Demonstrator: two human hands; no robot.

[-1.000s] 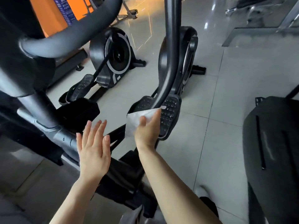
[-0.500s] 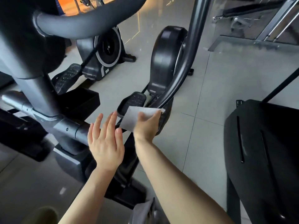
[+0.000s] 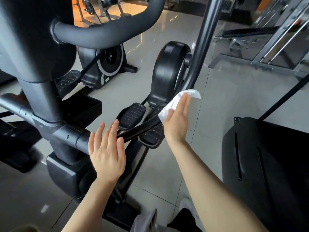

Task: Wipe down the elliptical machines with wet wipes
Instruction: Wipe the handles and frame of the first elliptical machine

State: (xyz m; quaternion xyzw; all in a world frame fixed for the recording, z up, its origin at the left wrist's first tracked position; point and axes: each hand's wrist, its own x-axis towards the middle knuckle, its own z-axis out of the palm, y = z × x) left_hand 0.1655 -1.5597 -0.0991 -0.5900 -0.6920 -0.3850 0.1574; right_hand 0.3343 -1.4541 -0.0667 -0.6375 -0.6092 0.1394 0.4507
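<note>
I stand at a black elliptical machine (image 3: 167, 71) with two studded pedals (image 3: 132, 114). Its long swing arm (image 3: 204, 47) curves down toward the pedals. My right hand (image 3: 177, 121) is flat with straight fingers and presses a white wet wipe (image 3: 175, 101) against the lower bend of that arm. The wipe's top corner sticks out past my fingertips. My left hand (image 3: 107, 151) is spread and holds nothing. It hovers over the linkage bar (image 3: 138, 130) near the centre post (image 3: 41, 101).
A padded handlebar (image 3: 107, 32) arches overhead at the upper left. A second elliptical (image 3: 108, 64) stands behind on the left. A black machine shroud (image 3: 267, 156) sits close on my right. A weight bench and rack (image 3: 250, 34) stand at the far right on the tiled floor.
My right hand has carried the wipe up and to the right, from over the pedals onto the swing arm, and its fingers have straightened. The left hand stays spread, and my view has tilted upward.
</note>
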